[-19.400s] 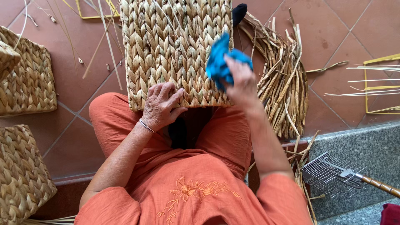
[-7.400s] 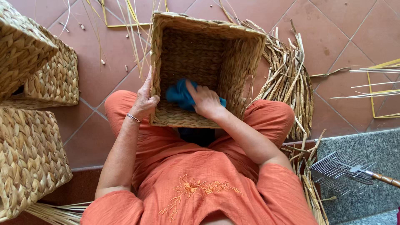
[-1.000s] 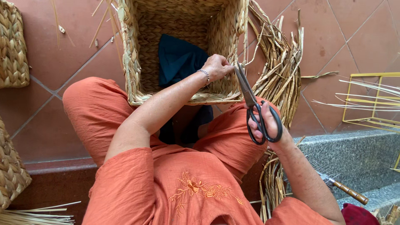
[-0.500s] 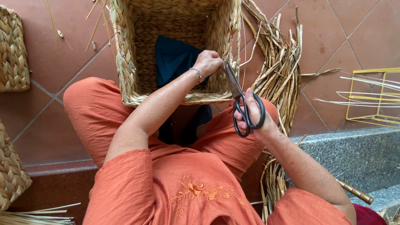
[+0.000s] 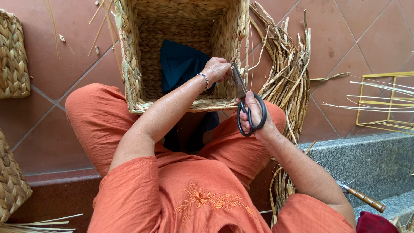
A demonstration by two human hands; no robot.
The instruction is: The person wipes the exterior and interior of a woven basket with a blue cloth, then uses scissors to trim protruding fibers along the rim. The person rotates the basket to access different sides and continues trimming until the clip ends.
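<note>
**Scissors at the basket rim**

The basket (image 5: 181, 56) sits in the upper middle of the frame, propped against the knees with its open mouth towards the camera and a dark cloth (image 5: 181, 64) lying inside. It looks light and springy: the plaited walls should give under a squeeze but keep their shape, and the rough weave offers plenty of grip. The thick braided rim seems the safest place to hold it, since stray strands would likely snap or fray if pulled.

The left hand (image 5: 216, 69) is pinched shut at the right-hand rim, seemingly on a loose strand, though the strand itself is too thin to make out. The right hand (image 5: 254, 116) has its fingers clenched through the loops of the black scissors (image 5: 243, 101), whose blades point up at that same spot.

Half a second ago the scissors stood a touch lower and further from the rim; now the tips have closed in beside the left fingers. Loose reeds (image 5: 289, 73) lie at the right.
</note>
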